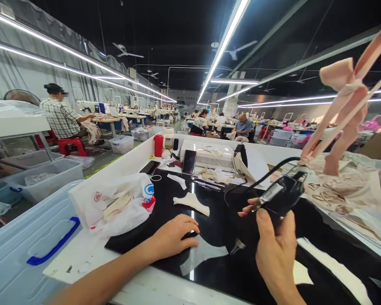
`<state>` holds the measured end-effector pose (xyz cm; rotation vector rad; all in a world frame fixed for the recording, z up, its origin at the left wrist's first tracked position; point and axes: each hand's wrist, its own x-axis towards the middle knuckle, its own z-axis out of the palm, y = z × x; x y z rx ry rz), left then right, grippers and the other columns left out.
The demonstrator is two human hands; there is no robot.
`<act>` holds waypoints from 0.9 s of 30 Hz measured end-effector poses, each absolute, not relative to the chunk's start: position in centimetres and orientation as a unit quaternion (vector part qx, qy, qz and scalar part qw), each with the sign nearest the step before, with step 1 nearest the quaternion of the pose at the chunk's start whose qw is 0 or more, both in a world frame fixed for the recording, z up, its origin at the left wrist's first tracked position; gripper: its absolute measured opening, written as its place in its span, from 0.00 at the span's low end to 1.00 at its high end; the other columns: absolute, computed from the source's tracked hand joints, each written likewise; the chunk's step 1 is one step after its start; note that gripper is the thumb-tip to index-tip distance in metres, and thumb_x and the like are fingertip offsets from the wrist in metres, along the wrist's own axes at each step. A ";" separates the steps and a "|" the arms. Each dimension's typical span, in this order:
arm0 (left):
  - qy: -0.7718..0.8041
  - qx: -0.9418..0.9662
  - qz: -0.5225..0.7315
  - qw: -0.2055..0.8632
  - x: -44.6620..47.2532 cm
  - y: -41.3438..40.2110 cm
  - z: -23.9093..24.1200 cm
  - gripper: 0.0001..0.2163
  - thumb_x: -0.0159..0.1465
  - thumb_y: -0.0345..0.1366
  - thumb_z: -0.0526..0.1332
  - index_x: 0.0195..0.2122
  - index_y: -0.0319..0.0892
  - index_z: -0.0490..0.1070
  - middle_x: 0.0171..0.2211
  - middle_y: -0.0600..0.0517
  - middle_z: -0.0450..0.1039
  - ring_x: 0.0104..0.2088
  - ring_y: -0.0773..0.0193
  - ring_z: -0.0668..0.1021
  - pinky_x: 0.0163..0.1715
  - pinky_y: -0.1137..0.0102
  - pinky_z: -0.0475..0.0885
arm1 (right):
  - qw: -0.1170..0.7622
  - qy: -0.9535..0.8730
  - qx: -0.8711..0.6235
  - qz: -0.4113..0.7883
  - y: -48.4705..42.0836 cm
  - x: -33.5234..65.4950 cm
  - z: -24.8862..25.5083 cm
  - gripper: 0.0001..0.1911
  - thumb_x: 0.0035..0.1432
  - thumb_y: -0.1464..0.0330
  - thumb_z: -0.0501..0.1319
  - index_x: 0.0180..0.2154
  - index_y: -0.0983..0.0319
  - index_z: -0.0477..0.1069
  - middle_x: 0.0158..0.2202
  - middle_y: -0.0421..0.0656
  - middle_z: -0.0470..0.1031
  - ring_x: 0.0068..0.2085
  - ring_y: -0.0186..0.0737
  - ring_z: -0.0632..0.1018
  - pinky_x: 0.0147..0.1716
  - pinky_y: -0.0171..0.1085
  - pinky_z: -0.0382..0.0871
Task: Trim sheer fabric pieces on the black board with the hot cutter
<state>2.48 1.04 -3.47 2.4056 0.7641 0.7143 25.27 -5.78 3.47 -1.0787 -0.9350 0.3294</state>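
My right hand point(274, 245) is closed round a black corded hand tool point(281, 195), held above the glossy black work surface point(241, 271) with its metal tip pointing down at a small pale fabric piece. My left hand point(174, 235) rests on the black surface, fingers curled down onto something dark under the fingertips that I cannot make out. A cream fabric cut-out point(192, 202) lies just beyond my left hand. The tool's black cord point(257, 180) loops back across the table.
A white plastic bag point(114, 205) lies at the left, next to a blue-handled plastic bin point(28, 250). Beige fabric pieces point(346, 190) pile up at right, pink straps point(346, 110) hanging above. A phone point(189, 162) and red bottle point(158, 145) stand farther back. Other people sit at distant tables.
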 end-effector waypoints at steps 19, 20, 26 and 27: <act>0.288 0.822 0.306 0.385 3.3 -0.1 -1.9 0.02 0.66 0.33 0.63 0.38 0.43 0.76 0.34 0.55 0.78 0.36 0.64 0.78 0.41 0.71 0.71 | 0.434 -0.793 -0.391 -0.170 -6.9 24.4 1.2 0.15 0.69 0.66 0.60 0.56 0.52 0.73 0.50 0.45 0.82 0.48 0.50 0.82 0.47 0.48 0.75; 0.283 0.814 0.312 0.401 3.3 -0.1 -1.7 0.03 0.65 0.32 0.63 0.38 0.42 0.76 0.34 0.55 0.78 0.35 0.65 0.78 0.39 0.72 0.71 | 0.416 -0.811 -0.386 -0.144 -6.6 23.9 0.9 0.16 0.70 0.66 0.59 0.57 0.52 0.72 0.51 0.44 0.82 0.49 0.49 0.83 0.46 0.47 0.77; 0.269 0.745 0.357 0.496 3.5 0.4 -1.8 0.05 0.65 0.34 0.62 0.39 0.40 0.75 0.34 0.53 0.77 0.35 0.65 0.77 0.38 0.71 0.71 | 0.365 -0.784 -0.494 0.092 -5.8 22.6 0.2 0.13 0.73 0.57 0.54 0.43 0.55 0.72 0.38 0.42 0.80 0.39 0.44 0.81 0.38 0.42 0.77; 0.270 0.731 0.364 0.510 3.6 0.5 -1.9 0.05 0.66 0.35 0.62 0.39 0.40 0.75 0.34 0.53 0.76 0.35 0.65 0.77 0.37 0.71 0.70 | 0.359 -0.774 -0.505 0.129 -5.8 22.6 0.3 0.14 0.73 0.56 0.53 0.41 0.56 0.71 0.36 0.41 0.78 0.36 0.43 0.80 0.36 0.40 0.75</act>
